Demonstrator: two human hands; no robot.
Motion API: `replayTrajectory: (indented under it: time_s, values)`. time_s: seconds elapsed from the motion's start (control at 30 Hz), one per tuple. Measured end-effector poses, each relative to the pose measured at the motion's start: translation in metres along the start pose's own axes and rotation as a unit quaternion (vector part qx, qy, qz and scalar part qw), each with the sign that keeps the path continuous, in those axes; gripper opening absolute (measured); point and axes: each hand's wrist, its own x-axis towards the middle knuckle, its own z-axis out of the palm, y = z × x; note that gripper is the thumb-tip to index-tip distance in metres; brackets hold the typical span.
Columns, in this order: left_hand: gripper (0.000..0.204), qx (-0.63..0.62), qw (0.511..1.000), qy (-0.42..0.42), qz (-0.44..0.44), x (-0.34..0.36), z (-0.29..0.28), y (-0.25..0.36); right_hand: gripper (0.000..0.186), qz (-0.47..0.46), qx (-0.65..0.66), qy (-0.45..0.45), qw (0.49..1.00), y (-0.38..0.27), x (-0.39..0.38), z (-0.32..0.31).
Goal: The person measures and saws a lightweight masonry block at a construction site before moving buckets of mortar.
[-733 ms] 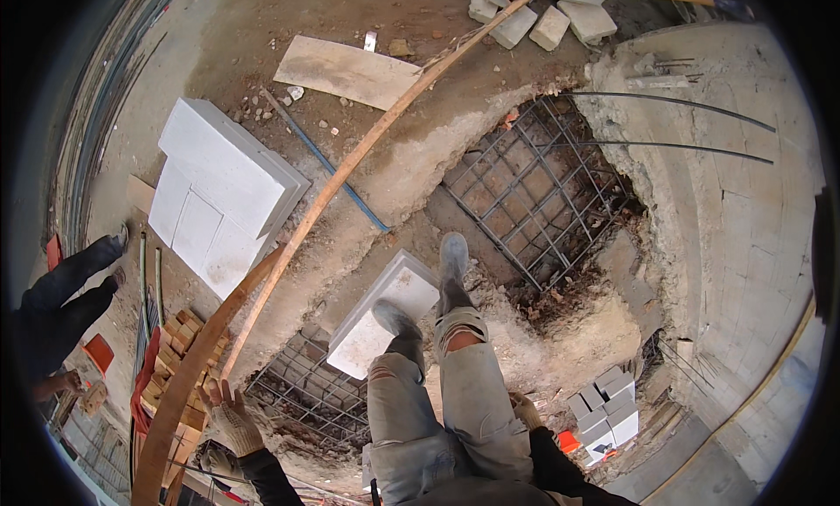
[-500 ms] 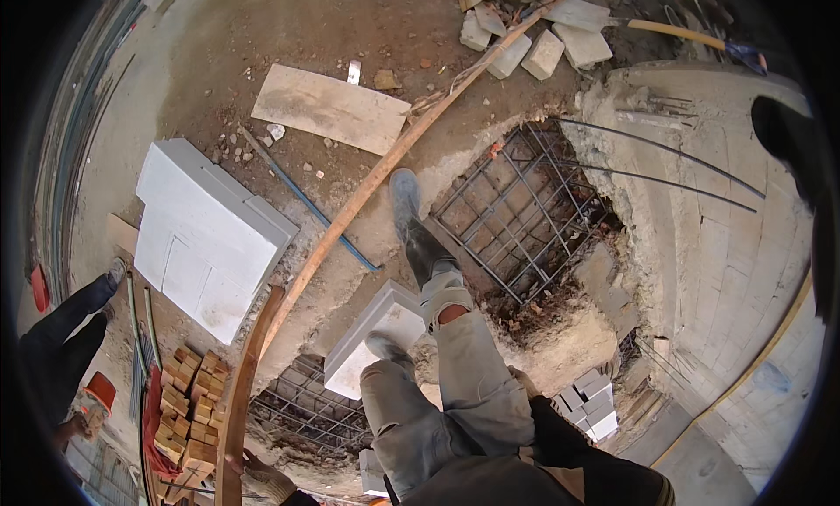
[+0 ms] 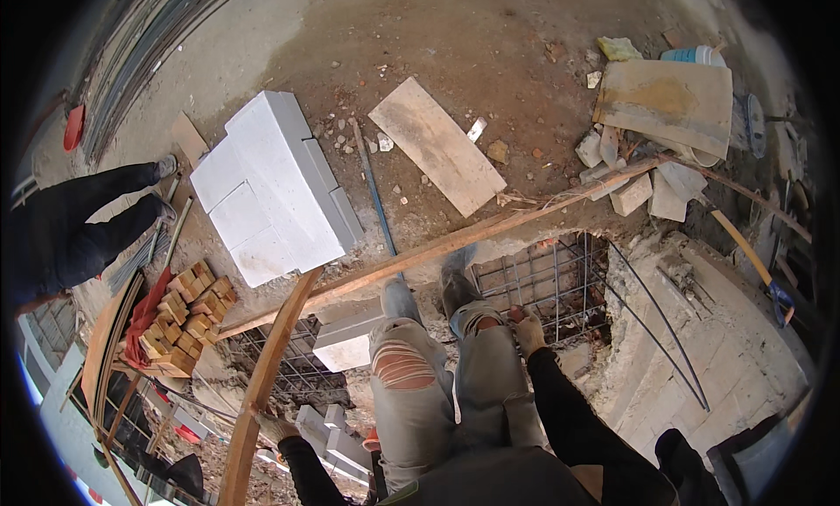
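My gloved left hand (image 3: 276, 425) grips the edge of a long wooden plank (image 3: 267, 397) at the lower left. My gloved right hand (image 3: 527, 331) is beside my right knee, fingers curled; whatever they hold, if anything, is unclear. My boots (image 3: 459, 283) are at the edge of a trench with a rebar grid (image 3: 542, 278), one under a long timber strip (image 3: 446, 235). A white block (image 3: 339, 344) lies in the trench by my left leg; larger stacked white blocks (image 3: 271, 182) stand beyond the strip.
A person in dark trousers (image 3: 92, 208) stands at the left, near bundled wood pieces (image 3: 188, 322). A loose board (image 3: 437, 147), a blue rod (image 3: 376, 200) and rubble (image 3: 639, 191) lie ahead. A long-handled tool (image 3: 735, 243) and concrete ledge (image 3: 700, 348) are at the right.
My feet have stepped forward, the left leaving the white block. The view has swung, shifting the trench down. My right hand has come into clearer view; my left stays at the plank.
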Motion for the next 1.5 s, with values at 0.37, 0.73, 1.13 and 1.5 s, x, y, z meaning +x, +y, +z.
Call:
replayTrajectory:
  time_s: [0.37,0.73,1.13,1.5]
  values:
    - [0.080,-0.061,0.989,0.076,-0.112,0.031,-0.005,-0.066,0.022,-0.110,-0.020,-0.024,0.993,-0.170,0.051,-0.023]
    - [0.094,-0.209,0.913,0.106,-0.334,-0.010,0.045,-0.061,0.021,-0.209,-0.208,-0.033,0.955,-0.475,0.127,0.129]
    - [0.058,-0.369,0.850,0.275,-0.255,-0.021,0.065,-0.028,0.049,-0.233,-0.508,-0.153,0.815,-0.641,0.060,0.472]
    - [0.064,-0.338,0.836,0.174,-0.396,-0.079,0.351,-0.077,0.061,-0.114,-0.688,-0.316,0.643,-0.559,0.232,0.769]
